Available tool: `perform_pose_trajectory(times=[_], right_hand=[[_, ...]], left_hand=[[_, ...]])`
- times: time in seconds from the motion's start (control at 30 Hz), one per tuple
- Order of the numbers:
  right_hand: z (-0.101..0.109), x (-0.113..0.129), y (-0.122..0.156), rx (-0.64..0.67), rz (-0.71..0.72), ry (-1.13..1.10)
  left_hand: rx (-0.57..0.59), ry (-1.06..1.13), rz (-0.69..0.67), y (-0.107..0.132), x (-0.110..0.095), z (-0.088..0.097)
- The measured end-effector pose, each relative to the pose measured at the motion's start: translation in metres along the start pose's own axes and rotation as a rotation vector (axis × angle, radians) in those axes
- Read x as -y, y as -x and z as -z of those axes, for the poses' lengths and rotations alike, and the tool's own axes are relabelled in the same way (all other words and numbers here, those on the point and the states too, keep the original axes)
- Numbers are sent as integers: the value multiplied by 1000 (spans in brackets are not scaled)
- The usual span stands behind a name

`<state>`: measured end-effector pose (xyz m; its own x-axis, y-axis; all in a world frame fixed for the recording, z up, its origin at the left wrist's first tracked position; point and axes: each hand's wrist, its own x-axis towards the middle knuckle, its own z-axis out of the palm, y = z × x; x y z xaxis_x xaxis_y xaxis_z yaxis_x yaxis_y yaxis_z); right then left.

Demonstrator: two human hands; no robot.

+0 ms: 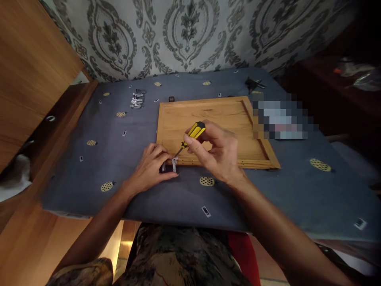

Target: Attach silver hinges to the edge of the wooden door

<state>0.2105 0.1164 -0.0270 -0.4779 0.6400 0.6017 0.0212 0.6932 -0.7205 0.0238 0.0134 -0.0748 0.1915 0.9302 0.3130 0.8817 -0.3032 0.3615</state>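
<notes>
A wooden panel door [226,119] lies flat on a grey cloth with yellow pineapple prints [125,159]. My right hand [218,153] is closed round a yellow and black screwdriver [193,132], whose tip points down at a small metal hinge [174,163] at the panel's near left corner. My left hand [151,167] pinches that hinge and a dark part beside it against the cloth.
A small pile of metal screws and fittings [137,100] lies at the far left of the cloth. A dark tool [253,84] rests at the far right. A wooden cabinet side [29,71] stands at left. A patterned wall is behind.
</notes>
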Motion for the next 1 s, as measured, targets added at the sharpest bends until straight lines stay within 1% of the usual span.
perform_pose_trajectory(times=[0.2, 0.4, 0.53, 0.7, 0.8, 1.0], right_hand=[[-2, 0, -2, 38, 82, 74], [-4, -3, -1, 43, 66, 72], [-6, -4, -1, 56, 92, 82], [-6, -5, -1, 95, 74, 75], [-6, -6, -2, 137, 39, 26], [-5, -8, -3, 219, -66, -205]], left_hand=[[27, -16, 32, 0, 0, 1], [18, -10, 18, 1, 1, 0], [12, -16, 17, 1, 0, -1], [18, -12, 12, 1, 0, 0], [21, -15, 11, 1, 0, 0], [17, -14, 16, 1, 0, -1]])
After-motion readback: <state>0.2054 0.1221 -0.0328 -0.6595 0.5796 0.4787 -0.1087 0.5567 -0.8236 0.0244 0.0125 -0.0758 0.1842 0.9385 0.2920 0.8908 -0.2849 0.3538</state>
